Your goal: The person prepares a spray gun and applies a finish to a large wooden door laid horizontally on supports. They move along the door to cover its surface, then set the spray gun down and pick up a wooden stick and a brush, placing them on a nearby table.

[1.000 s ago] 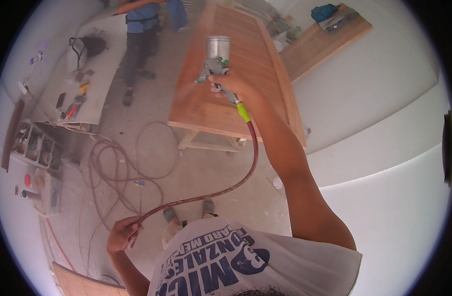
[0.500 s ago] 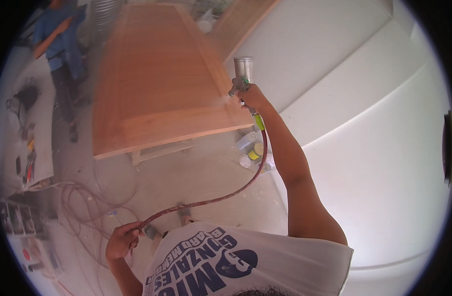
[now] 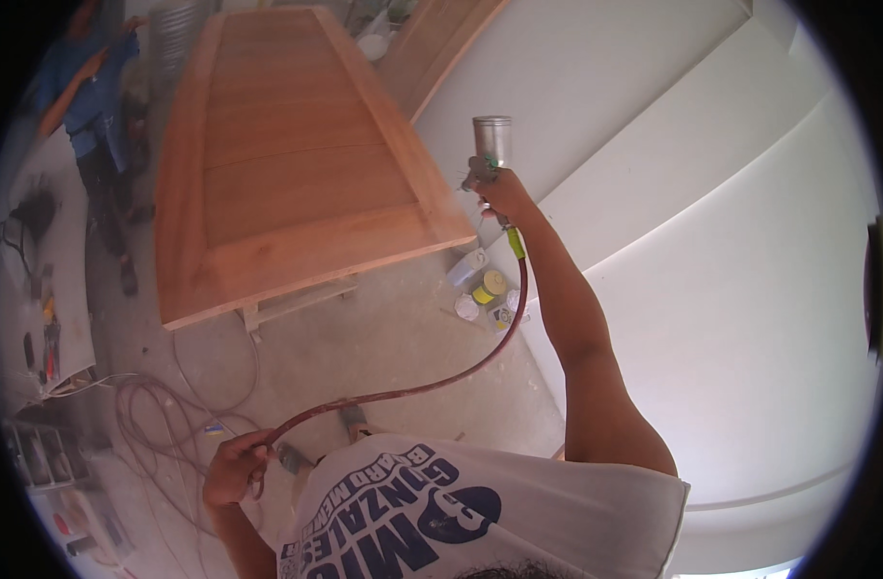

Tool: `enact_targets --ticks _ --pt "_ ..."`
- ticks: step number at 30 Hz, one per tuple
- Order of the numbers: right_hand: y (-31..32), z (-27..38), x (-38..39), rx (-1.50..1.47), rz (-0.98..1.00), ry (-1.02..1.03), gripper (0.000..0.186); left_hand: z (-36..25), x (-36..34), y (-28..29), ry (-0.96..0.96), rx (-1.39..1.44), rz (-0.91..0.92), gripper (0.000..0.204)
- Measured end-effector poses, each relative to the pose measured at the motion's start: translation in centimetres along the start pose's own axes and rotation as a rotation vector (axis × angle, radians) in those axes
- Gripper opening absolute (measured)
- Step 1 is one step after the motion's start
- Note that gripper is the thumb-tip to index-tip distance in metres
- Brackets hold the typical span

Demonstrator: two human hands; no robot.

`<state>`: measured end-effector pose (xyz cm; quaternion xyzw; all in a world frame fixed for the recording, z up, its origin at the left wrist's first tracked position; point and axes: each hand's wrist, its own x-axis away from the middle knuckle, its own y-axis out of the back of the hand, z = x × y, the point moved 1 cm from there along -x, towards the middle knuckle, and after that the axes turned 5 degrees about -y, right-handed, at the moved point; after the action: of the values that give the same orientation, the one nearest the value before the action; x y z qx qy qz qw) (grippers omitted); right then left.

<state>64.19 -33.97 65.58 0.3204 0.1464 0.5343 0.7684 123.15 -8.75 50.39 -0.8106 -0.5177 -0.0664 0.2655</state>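
My right hand [image 3: 496,190] is raised and grips a spray gun [image 3: 489,154] with a metal cup on top, held just past the near right corner of a large wooden door panel [image 3: 287,164] that lies flat on supports. A dark red air hose [image 3: 432,381] runs from the gun's handle down and left to my left hand [image 3: 234,468], which is closed around it near my hip. My white printed shirt fills the bottom of the view.
Several small cans and jars [image 3: 485,289] stand on the floor by the white wall [image 3: 711,251]. Coiled hoses [image 3: 162,405] lie on the floor at left. Another person in blue [image 3: 99,106] stands at the far left beside a cluttered white table [image 3: 41,289].
The view has swung left to right along the panel. My right hand with the spray gun has moved from over the panel's near end to beyond its right corner. The left hand keeps hold of the hose.
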Motion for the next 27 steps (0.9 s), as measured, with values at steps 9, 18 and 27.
enact_targets --ticks 9,18,27 --pt "-13.5 14.4 8.4 -0.050 0.321 0.072 0.018 2.9 10.0 6.2 -0.100 0.113 -0.109 0.042" --pt "-28.5 25.7 14.7 -0.228 0.657 0.186 0.020 6.7 20.5 8.7 -0.175 0.292 -0.327 0.037" --pt "-27.2 29.8 19.4 -0.267 0.830 0.218 0.019 5.8 23.5 4.0 -0.145 0.243 -0.399 0.036"
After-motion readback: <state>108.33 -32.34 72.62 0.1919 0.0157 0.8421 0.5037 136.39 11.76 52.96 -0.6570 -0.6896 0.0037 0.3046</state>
